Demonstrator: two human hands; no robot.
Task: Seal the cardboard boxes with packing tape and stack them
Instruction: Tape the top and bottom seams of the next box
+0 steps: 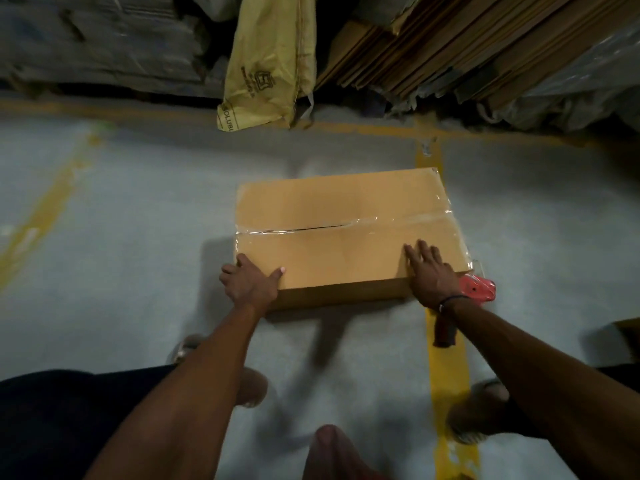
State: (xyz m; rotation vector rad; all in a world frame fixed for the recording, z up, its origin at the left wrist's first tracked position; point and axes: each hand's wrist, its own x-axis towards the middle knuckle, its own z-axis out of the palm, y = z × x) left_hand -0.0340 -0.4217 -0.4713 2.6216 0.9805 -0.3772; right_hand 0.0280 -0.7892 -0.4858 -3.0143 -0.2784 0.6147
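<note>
Two hands on taped cardboard box [346, 237], floor: left hand [249, 282] grips near-left corner; right hand [429, 271] flat, fingers straight, near-right edge. Tape dispenser [474, 289] beside right wrist.

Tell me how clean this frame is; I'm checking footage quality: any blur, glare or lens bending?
Head view: dim light; motion blur smears the stacked cardboard sheets and the feet; glare glints on the clear tape along the box seam; wide-angle bending curves the floor lines; both arms cast soft shadows.
</note>
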